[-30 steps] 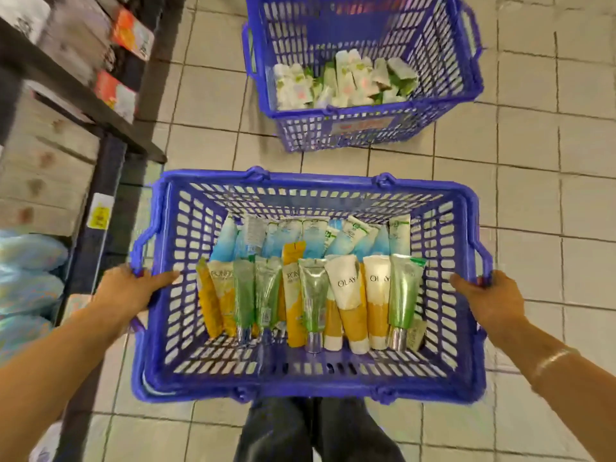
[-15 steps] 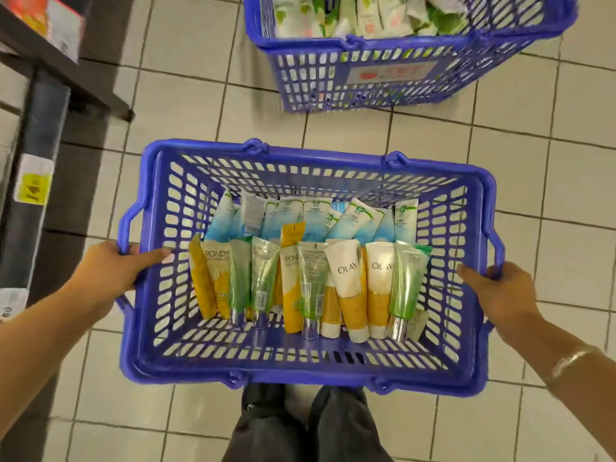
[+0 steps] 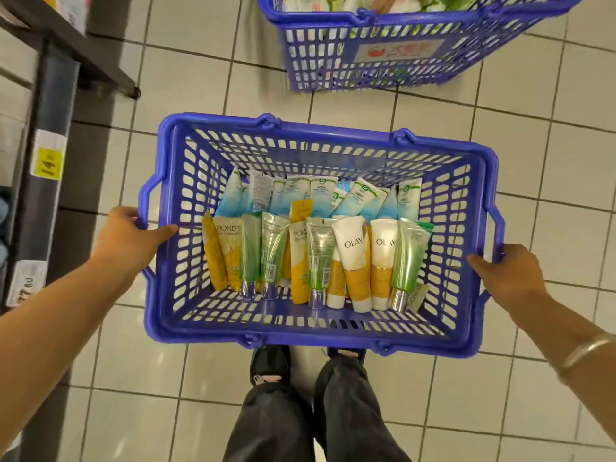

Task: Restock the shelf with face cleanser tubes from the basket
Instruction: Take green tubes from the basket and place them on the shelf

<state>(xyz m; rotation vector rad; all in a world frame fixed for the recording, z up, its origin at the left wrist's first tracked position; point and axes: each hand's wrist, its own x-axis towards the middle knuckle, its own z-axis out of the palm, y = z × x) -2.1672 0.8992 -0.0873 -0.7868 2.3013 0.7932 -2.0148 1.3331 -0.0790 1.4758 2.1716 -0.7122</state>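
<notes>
A blue plastic basket [image 3: 320, 331] hangs in front of me over the tiled floor. My left hand [image 3: 128, 240] grips its left rim, thumb lying over the edge. My right hand [image 3: 510, 273] grips the right rim. Inside lie several face cleanser tubes [image 3: 320, 248]: yellow Pond's, green ones with silver caps, white-and-orange Olay, and pale blue ones in a back row. The dark shelf [image 3: 50, 135] stands at the left edge with yellow and white price tags on its upright.
A second blue basket [image 3: 400, 51] with white and green packs sits on the floor ahead, at the top right. My legs and dark shoes [image 3: 271, 365] show below the held basket. White floor tiles spread to the right.
The view has tilted down and the basket has shifted right and away from the shelf. Both hands keep their grip on the rims. The far basket has slid toward the top edge.
</notes>
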